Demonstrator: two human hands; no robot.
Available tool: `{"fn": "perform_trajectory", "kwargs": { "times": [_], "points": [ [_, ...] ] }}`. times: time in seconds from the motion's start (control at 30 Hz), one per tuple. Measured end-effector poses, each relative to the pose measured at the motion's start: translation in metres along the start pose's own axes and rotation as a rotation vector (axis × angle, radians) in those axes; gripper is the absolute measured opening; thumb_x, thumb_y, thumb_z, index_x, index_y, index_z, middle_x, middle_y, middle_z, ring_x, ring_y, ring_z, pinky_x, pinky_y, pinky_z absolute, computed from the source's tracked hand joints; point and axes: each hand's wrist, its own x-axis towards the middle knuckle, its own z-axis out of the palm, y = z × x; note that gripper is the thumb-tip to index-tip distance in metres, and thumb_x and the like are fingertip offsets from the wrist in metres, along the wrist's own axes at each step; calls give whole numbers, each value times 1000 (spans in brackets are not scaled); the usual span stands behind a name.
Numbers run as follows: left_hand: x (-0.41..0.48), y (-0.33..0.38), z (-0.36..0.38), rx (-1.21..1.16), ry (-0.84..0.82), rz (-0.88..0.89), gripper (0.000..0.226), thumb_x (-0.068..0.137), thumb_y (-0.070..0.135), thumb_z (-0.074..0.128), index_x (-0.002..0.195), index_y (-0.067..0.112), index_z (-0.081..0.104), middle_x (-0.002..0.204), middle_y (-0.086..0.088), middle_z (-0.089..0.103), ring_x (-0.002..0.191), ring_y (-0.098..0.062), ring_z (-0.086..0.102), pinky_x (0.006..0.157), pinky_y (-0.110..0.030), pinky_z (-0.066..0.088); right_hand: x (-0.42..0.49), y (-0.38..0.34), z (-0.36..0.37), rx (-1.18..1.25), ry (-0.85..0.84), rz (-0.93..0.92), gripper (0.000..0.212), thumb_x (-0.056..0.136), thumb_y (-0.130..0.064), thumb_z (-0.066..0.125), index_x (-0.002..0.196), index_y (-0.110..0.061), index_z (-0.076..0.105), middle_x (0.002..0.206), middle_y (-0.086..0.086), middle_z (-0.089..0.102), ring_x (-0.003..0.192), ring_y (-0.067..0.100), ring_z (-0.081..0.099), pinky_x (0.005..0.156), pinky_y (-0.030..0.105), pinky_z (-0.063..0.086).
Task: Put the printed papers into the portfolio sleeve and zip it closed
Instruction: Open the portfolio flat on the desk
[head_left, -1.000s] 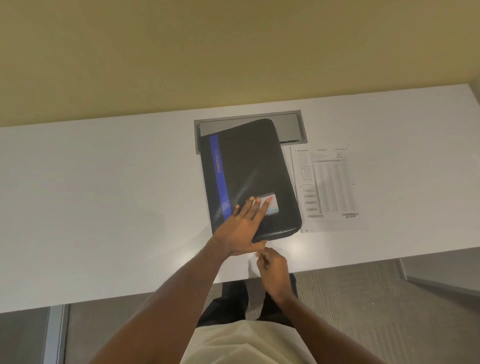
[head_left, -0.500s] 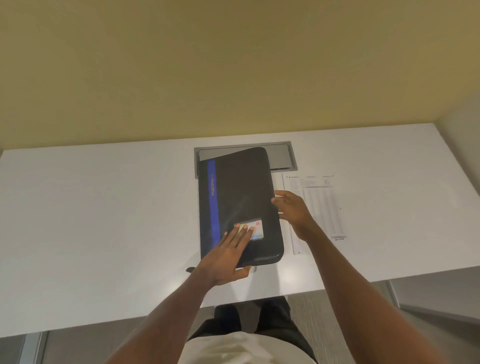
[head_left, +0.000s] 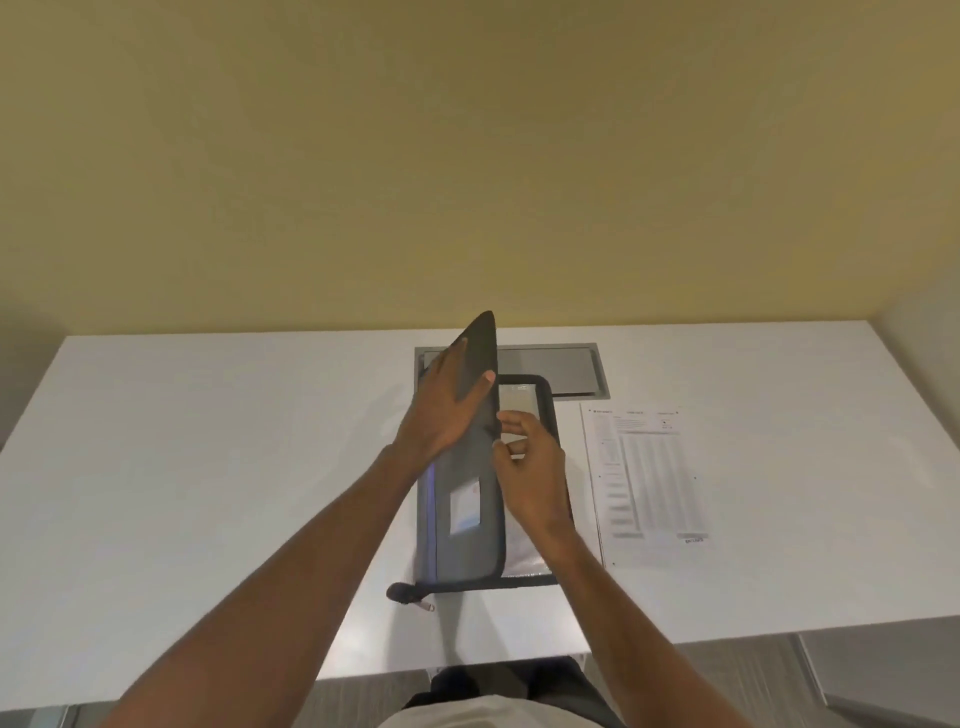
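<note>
Left hand (head_left: 447, 400) grips the raised front cover of the dark grey zippered fabric portfolio sleeve (head_left: 470, 519), palm on the outer face, thumb hooked over the cover's right edge, fingers spread along the back. Cover stands tilted up, hinged along its left side, far corner highest. Blurred blue stripe runs down the cover's left edge; a pale rectangular label sits on its lower half. Black zipper pull tab (head_left: 402, 593) with a small metal end lies on the white table (head_left: 208, 467) at the sleeve's near-left corner, zipper undone. Right hand (head_left: 532, 467) is just right of the cover's edge, over the open inside of the sleeve, fingers curled loosely with the tips close to the cover edge; cannot tell if it pinches anything. Silvery grey lining shows inside, at the far end and near the front edge, ringed by the black zipper border. Behind the sleeve, a grey rectangular metal cable hatch (head_left: 550, 366) is set flush in the table, partly covered by the sleeve. Right of the sleeve, the white printed papers (head_left: 647, 475) with columns of small text lie flat on the table, just beside the sleeve, not inside, both hands clear of them. Yellow-tan wall (head_left: 467, 156) behind the table.
</note>
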Motion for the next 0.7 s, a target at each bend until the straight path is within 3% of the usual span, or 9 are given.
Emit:
{"fn": "perform_trajectory", "kwargs": {
  "times": [0.13,0.27,0.43,0.53,0.6,0.7],
  "points": [
    [10,-11,-33,84,-8,23,72,95,50,62,158,31,35,157,-7,43,131,-24,54,108,-47,49,-15,-12,28,35,-67,-94,34,97,-10,63,129,-23,62,111,-26,62,96,-9,63,74,5,51],
    [3,-24,-59,34,88,2,57,95,32,67,149,31,50,141,-5,53,96,-9,67,76,-41,63,-14,-12,46,33,-185,-144,35,97,-17,62,129,-31,59,114,-37,60,103,-8,62,79,5,51],
    [-8,-49,-90,24,243,-49,48,95,18,63,142,23,57,121,2,64,86,-1,66,68,-12,52,-2,25,50,-171,-179,-41,37,99,-24,63,135,-27,56,135,-10,63,115,9,63,102,31,55],
    [-15,-72,-113,80,311,-122,45,97,16,61,141,24,59,115,2,61,82,0,63,62,-10,45,3,57,50,-412,-285,59,48,100,-29,62,146,-22,48,151,-1,52,134,19,54,114,34,44],
    [-18,-88,-129,143,343,-158,46,97,11,59,141,24,61,109,-2,60,76,-5,64,61,-11,46,6,74,50,-542,-361,81,54,101,-31,61,151,-21,43,156,-1,46,142,20,47,118,34,38],
    [-23,-113,-147,233,362,-210,47,95,2,56,138,17,64,104,-17,66,74,-30,69,65,-25,54,8,91,53,-720,-463,52,64,99,-32,64,155,-22,36,163,-1,38,149,21,37,123,37,34]
  ]
}}
